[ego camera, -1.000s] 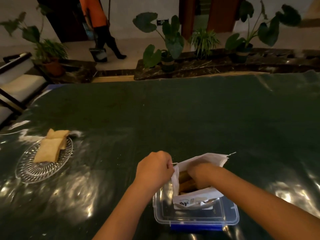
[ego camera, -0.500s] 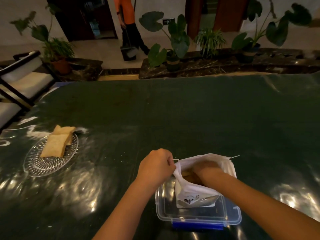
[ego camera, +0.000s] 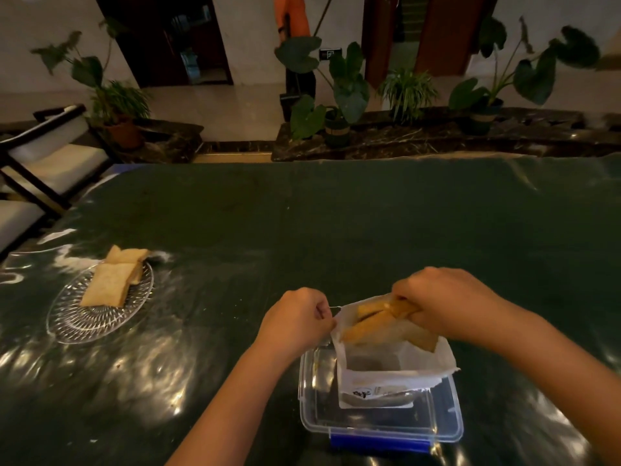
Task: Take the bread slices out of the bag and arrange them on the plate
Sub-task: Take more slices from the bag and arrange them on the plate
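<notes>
A white bread bag [ego camera: 386, 368] stands in a clear plastic container [ego camera: 379, 422] near the table's front edge. My left hand [ego camera: 297, 319] pinches the bag's left rim and holds it open. My right hand [ego camera: 443, 302] grips bread slices [ego camera: 373, 322] that stick halfway out of the bag's mouth. To the far left a glass plate [ego camera: 77, 322] carries two bread slices [ego camera: 112, 282], one overlapping the other.
The dark green table [ego camera: 336, 223] is covered with shiny plastic film. The container has a blue clip [ego camera: 379, 443] at its near side. Chairs [ego camera: 50, 159] stand at the left, potted plants [ego camera: 336, 95] beyond the far edge, and a person in orange [ego camera: 292, 25] behind them.
My right hand was deep inside the bag and has risen out of it, pulling bread slices up through the opening. My left hand keeps its hold on the rim.
</notes>
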The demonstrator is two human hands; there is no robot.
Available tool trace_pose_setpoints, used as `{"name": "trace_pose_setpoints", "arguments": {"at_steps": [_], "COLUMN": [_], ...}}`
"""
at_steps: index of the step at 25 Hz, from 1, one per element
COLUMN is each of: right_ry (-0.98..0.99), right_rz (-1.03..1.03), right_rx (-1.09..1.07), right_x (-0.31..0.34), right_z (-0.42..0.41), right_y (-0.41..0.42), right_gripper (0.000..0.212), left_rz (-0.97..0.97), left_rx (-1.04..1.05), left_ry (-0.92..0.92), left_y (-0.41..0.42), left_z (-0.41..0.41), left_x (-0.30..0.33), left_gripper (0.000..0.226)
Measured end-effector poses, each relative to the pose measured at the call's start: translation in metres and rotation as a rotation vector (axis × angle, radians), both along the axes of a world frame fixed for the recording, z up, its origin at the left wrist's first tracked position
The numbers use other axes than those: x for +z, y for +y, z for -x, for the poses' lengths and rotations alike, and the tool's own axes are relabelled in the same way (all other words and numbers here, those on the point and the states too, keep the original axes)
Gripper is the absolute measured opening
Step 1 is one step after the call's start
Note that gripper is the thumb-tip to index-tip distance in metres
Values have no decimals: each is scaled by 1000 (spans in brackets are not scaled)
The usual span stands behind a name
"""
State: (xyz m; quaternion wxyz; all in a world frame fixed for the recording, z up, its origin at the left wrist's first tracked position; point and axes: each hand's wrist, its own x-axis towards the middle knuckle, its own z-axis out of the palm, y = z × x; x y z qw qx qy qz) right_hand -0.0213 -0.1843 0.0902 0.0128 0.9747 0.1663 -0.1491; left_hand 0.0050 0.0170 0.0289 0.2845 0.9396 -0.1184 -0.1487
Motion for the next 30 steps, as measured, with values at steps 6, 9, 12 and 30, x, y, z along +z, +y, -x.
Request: {"name": "trace_pose_setpoints", "arguments": {"at_steps": [6,9,12,30], "right_ry": [-25,-13,-6,46], "right_rz": [-136,-191,-198,-1382], "right_rx": [-3,29,89,-241], "right_x": [43,57,66,6], "right_z": [-2,-7,-13,-21], "right_y": [-12,-8,-1,109], "right_gripper": [14,15,16,65], "left_rz": [380,398,521,925], "left_rx": [-71,-212,-217,246], "left_ry": [36,25,-33,-280], "left_y": [14,8,3,120], "left_z": [0,9,14,34], "left_x": [18,24,22,33], "left_gripper": [75,92,69,28]}}
